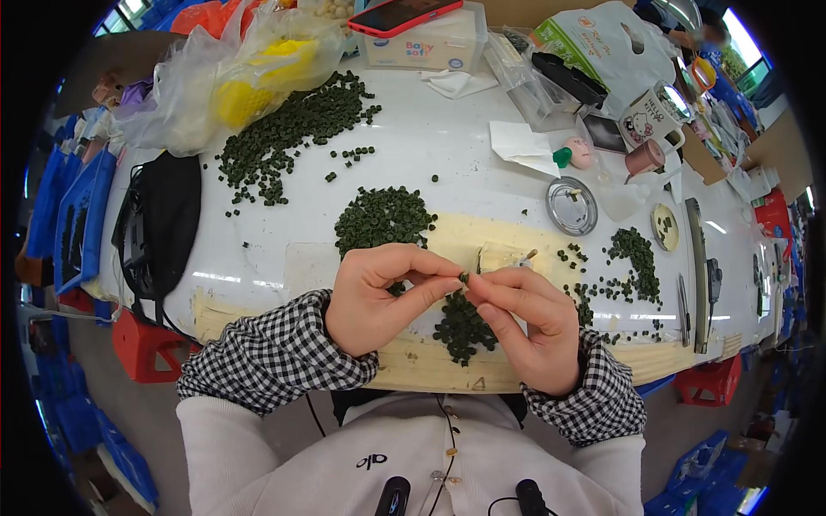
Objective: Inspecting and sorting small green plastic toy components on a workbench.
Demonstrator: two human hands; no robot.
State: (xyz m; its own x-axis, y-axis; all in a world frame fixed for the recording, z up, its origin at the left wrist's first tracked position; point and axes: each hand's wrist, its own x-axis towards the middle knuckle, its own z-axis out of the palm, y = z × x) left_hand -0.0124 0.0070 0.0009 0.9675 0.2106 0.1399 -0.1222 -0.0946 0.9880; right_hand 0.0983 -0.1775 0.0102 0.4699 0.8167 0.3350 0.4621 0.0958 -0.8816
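Observation:
In front of me, a small dark green cylindrical part (465,278) is pinched between the fingertips of both hands. My left hand (379,294) comes from the left with thumb and index finger meeting at it. My right hand (535,325) grips it from the other side, fingers curled. Just beyond my left hand lies a heap of similar green parts (383,219). Another small pile (465,331) sits between and below the hands, near the table edge. A yellowish block with a thin stick (503,256) is right behind my right fingers.
A large spread of green parts (301,129) covers the far left, beside a plastic bag (194,103). More parts (637,262) lie at right, near a round metal lid (571,206), a small dish (664,227) and a mug (647,120). A black bag (168,232) rests at left.

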